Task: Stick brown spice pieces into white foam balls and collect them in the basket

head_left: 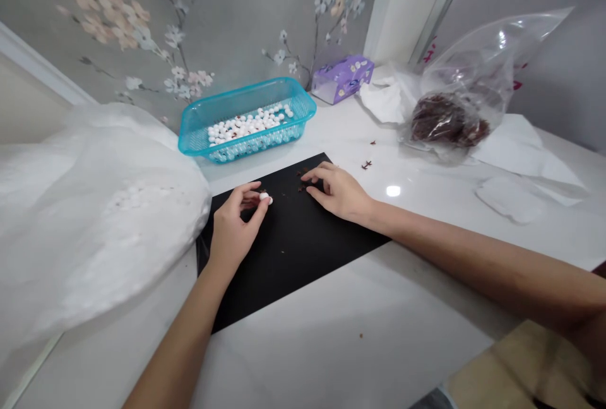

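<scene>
My left hand [237, 219] is over the left part of a black mat [288, 257], its thumb and fingers pinching a small white piece [265, 197] that looks like two joined balls. Above the mat's far right part, my right hand [337, 193] reaches down with thumb and index finger a little apart. Tiny dark brown pieces [301, 189] lie at its fingertips; I see nothing held between them. A turquoise basket [189, 131] behind the mat contains many white pieces [246, 126] like the one in my left hand, with brown specks among them.
A big translucent bag [118, 238] of white pieces fills the left side. At the back stands a purple tissue pack [343, 79]. A clear bag of brown pieces [445, 122] rests on white paper [525, 150] at right. Brown bits [367, 165] lie on the white table [341, 308].
</scene>
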`<action>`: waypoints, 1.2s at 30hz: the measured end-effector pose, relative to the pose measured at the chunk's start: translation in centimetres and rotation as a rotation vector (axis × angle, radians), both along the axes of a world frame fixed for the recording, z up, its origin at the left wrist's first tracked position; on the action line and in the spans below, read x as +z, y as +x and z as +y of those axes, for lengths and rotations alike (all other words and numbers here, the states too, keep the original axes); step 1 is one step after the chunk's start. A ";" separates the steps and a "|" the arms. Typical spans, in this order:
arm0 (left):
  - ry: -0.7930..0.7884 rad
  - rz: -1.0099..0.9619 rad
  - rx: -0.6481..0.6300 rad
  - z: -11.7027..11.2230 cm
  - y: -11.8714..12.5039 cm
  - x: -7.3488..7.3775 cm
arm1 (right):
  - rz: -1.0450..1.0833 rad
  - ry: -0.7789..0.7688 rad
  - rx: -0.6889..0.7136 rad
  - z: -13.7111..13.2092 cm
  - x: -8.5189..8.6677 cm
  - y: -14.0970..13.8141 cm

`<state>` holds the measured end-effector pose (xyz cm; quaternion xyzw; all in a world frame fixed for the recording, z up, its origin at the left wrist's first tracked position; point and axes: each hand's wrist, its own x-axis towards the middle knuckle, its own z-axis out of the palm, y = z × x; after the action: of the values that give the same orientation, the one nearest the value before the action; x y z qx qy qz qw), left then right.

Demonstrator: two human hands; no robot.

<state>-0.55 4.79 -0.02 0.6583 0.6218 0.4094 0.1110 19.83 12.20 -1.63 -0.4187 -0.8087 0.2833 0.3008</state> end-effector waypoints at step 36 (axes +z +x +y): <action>0.285 0.080 -0.327 -1.5 2.8 0.2 | 0.438 -0.649 0.520 -1.0 1.4 -0.1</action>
<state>2.26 3.29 0.15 0.7752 0.4466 0.4431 0.0568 19.69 11.19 -0.27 -0.2049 -0.6741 0.6690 0.2368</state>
